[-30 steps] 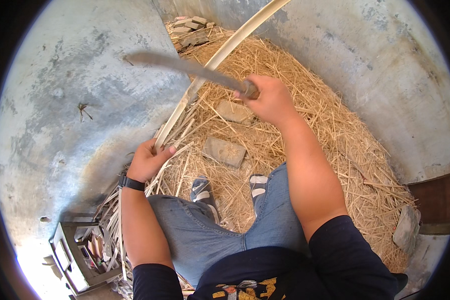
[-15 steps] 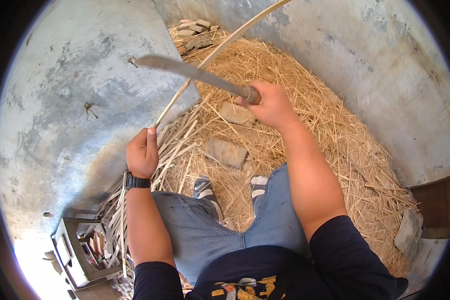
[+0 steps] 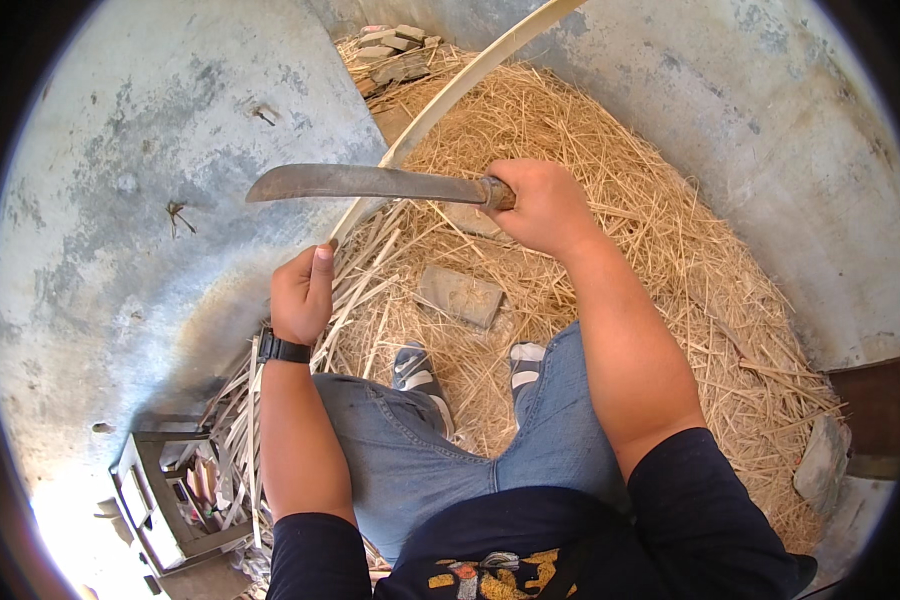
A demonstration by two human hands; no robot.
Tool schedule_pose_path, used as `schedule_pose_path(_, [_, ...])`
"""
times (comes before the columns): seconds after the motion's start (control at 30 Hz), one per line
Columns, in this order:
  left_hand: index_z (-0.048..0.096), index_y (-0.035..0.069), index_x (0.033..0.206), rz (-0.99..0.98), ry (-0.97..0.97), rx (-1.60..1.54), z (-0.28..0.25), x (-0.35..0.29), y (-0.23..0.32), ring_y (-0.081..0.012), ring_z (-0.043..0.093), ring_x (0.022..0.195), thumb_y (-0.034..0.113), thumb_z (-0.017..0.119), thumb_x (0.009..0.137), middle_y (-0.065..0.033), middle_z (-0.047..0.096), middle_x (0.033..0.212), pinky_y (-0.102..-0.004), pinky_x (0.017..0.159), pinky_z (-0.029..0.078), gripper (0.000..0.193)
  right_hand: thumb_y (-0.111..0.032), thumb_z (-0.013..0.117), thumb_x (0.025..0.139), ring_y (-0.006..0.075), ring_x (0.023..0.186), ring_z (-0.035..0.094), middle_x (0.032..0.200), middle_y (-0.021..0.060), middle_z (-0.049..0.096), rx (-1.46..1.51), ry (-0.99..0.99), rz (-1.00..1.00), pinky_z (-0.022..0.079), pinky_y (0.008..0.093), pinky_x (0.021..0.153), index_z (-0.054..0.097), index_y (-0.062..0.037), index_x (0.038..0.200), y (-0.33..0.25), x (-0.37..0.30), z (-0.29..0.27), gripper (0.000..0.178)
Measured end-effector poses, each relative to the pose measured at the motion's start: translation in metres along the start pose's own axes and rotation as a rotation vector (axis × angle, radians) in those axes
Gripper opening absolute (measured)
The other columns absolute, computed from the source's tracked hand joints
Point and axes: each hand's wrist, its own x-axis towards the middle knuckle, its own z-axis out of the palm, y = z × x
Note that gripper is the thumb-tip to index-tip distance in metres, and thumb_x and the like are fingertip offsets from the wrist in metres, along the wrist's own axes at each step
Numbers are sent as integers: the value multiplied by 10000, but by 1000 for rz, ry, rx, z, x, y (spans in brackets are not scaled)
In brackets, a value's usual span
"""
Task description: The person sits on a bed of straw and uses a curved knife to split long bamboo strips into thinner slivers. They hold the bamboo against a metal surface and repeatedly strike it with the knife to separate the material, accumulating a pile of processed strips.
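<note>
My right hand (image 3: 545,205) is closed round the short handle of a machete (image 3: 370,183). Its broad, dark blade points left and lies across a long, pale bamboo strip (image 3: 460,85). My left hand (image 3: 302,293), with a black watch on the wrist, grips the near end of that strip between thumb and fingers. From there the strip rises past the blade and curves away to the top right, out of view. Where blade and strip cross, I cannot tell whether the edge is cutting in.
Pale shavings (image 3: 610,190) cover the floor around my feet. Cut strips (image 3: 345,310) lie in a heap left of my legs. A flat brick (image 3: 460,296) sits ahead, more bricks (image 3: 395,42) at the back. A wooden frame (image 3: 175,500) stands lower left; grey walls (image 3: 170,130) enclose the space.
The machete has come down and nearer, its blade turning from slanted to almost level. The strip now shows its broader face, and my left hand has shifted slightly right and up.
</note>
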Motion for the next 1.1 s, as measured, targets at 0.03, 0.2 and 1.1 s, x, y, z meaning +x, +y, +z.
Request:
schedule_pose_path(0.03, [671,-53,948,-3,-5,-12,0,0,0,-95,431,627,382,499,1077,-25,482,620,-310,579,403,485,-194,742,763,334,849,686,870,102,704,13,-14,17,536,454,728,708,-133,931,-2,0,1,182])
schedule_pose_path(0.2, [694,-49,1024,-49,-40,-30,-1,-2,-10,-96,454,628,387,507,1072,-33,511,624,-302,588,416,476,-177,736,755,333,822,682,847,95,697,37,24,-37,535,454,720,695,-139,903,-11,-2,13,159])
schedule_pose_path(1.1, [646,26,804,-34,171,384,-13,3,-2,-310,550,567,385,624,994,-134,596,644,-380,542,433,407,-224,733,793,346,813,684,817,116,689,-64,-23,5,536,474,714,685,-130,887,-9,2,16,141])
